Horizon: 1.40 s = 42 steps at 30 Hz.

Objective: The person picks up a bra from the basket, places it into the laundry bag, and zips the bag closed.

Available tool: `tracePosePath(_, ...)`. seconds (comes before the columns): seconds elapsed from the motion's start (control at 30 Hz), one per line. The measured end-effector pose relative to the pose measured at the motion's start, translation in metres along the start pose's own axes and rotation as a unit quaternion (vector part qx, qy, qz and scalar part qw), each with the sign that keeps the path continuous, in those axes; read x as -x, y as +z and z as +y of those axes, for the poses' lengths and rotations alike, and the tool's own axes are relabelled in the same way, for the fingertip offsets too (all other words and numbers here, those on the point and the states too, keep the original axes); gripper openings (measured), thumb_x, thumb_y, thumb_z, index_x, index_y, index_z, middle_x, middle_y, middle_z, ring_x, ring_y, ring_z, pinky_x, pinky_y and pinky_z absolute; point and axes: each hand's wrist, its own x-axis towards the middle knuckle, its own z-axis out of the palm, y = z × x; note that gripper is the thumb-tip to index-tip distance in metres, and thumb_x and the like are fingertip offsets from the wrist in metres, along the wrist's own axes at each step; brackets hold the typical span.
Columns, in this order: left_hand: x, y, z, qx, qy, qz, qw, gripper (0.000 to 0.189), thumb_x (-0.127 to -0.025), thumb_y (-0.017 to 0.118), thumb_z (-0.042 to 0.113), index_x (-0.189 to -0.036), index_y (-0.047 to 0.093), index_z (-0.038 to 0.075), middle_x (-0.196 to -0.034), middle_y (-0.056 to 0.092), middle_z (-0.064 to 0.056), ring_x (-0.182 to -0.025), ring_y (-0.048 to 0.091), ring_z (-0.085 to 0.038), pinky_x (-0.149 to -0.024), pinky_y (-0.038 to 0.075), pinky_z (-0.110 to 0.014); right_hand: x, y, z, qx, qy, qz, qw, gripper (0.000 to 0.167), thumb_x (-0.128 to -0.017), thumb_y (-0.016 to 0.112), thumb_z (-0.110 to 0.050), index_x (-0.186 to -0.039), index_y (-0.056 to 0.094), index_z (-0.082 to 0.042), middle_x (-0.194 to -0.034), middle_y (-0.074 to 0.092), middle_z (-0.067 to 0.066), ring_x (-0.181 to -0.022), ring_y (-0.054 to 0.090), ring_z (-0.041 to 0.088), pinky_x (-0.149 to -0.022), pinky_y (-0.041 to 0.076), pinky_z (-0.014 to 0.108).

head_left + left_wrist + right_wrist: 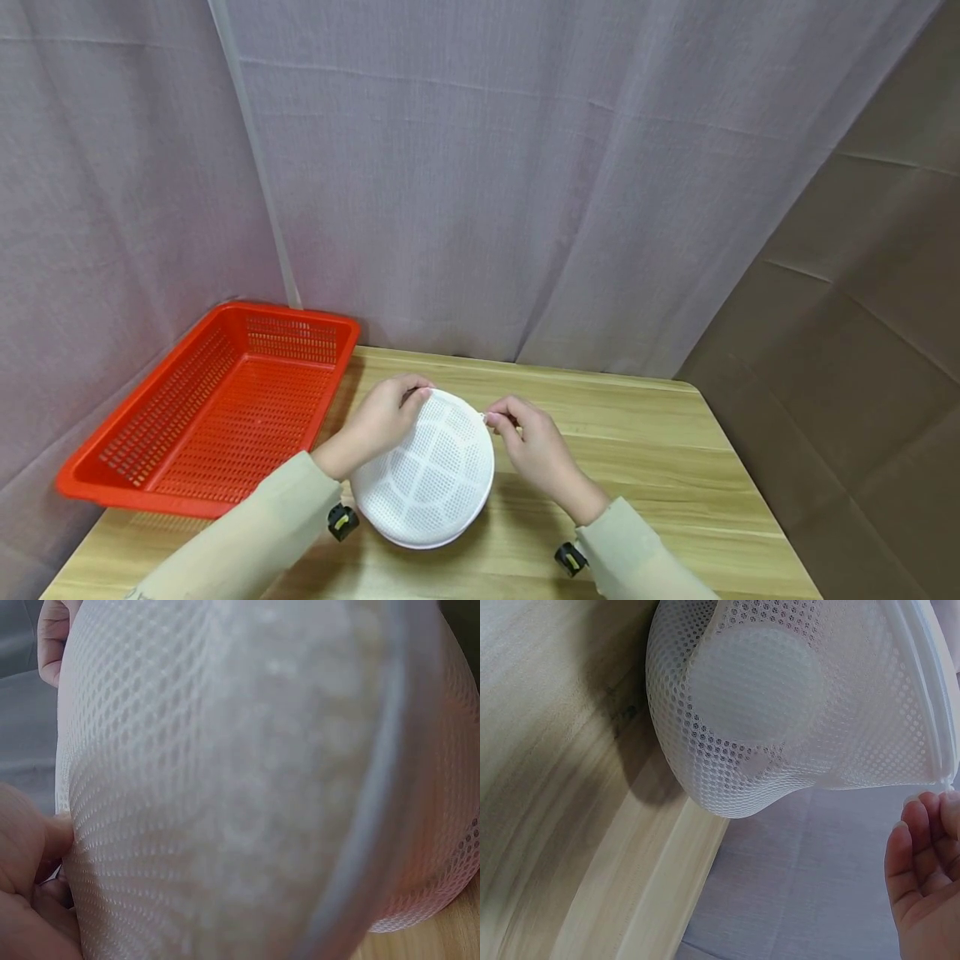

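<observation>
Red slotted plastic makes up the rectangular basket (247, 412) at the left of the wood-grain table (637, 492). Right of it, the left hand (384, 421) grips the far-left edge of a white mesh bag (423, 479), thumb on its face. This bag is round and drum-like, with a honeycomb weave, a raised rim and ribs spreading across its upper face; a paler disc (754, 686) shows at one end. It sits between both hands, its face tilted up; whether its underside touches the table, I cannot tell. At its far-right rim, the right hand (536, 446) pinches a small white tab (948, 782) between thumb and fingers. Both forearms, in pale sleeves, reach in from the near side.
</observation>
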Motion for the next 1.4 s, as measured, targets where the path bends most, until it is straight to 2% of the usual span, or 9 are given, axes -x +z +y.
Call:
tracePosePath(0.6, -0.0003, -0.0020, 0.0033, 0.006, -0.007, 0.002, 1.0000, 0.016, -0.098, 0.057, 0.015, -0.105, 0.070, 0.008, -0.102, 0.068, -0.004, -0.093, 0.059, -0.016, -0.084, 0.049, -0.037, 0.0000, -0.0025, -0.0003, 0.002, -0.004, 0.001, 1.0000, 0.007, -0.095, 0.062, -0.016, -0.091, 0.066, -0.020, -0.084, 0.063, -0.006, -0.077, 0.057, 0.006, -0.067, 0.050, 0.027)
tracePosePath(0.83, -0.0019, -0.0036, -0.0001, 0.015, -0.004, 0.030, 0.9994, 0.017, -0.097, 0.059, 0.012, -0.106, 0.070, 0.003, -0.103, 0.070, -0.008, -0.100, 0.063, -0.022, -0.087, 0.050, -0.041, 0.0008, -0.0034, 0.0023, 0.011, -0.001, 0.001, 0.9999, 0.007, -0.096, 0.061, -0.018, -0.091, 0.065, -0.020, -0.084, 0.065, -0.002, -0.076, 0.057, 0.006, -0.066, 0.050, 0.027)
tracePosePath(0.93, -0.0025, -0.0037, -0.0019, 0.018, -0.002, 0.031, 0.9994, 0.017, -0.097, 0.058, 0.012, -0.106, 0.070, 0.003, -0.103, 0.070, -0.008, -0.100, 0.063, -0.022, -0.087, 0.050, -0.040, 0.0010, -0.0036, 0.0026, 0.013, -0.002, 0.002, 0.9999, 0.007, -0.096, 0.061, -0.018, -0.091, 0.065, -0.019, -0.085, 0.065, 0.001, -0.076, 0.057, 0.006, -0.066, 0.049, 0.027)
tracePosePath(1.17, -0.0028, -0.0031, -0.0033, 0.023, -0.001, 0.034, 0.9991, 0.017, -0.097, 0.058, 0.012, -0.106, 0.070, 0.004, -0.104, 0.070, -0.008, -0.102, 0.063, -0.022, -0.089, 0.049, -0.041, 0.0009, -0.0053, 0.0028, 0.010, -0.006, 0.007, 0.9999, 0.008, -0.096, 0.061, -0.018, -0.091, 0.067, -0.016, -0.083, 0.063, -0.002, -0.075, 0.057, 0.006, -0.066, 0.049, 0.027)
tracePosePath(1.4, -0.0035, -0.0068, -0.0052, 0.046, 0.001, 0.059, 0.9972, 0.016, -0.096, 0.059, 0.009, -0.105, 0.070, 0.002, -0.101, 0.070, -0.010, -0.098, 0.063, -0.022, -0.085, 0.051, -0.040, 0.0018, -0.0092, 0.0049, 0.009, -0.003, 0.013, 0.9999, 0.006, -0.095, 0.062, -0.017, -0.090, 0.066, -0.015, -0.081, 0.059, -0.013, -0.075, 0.056, 0.006, -0.066, 0.049, 0.026)
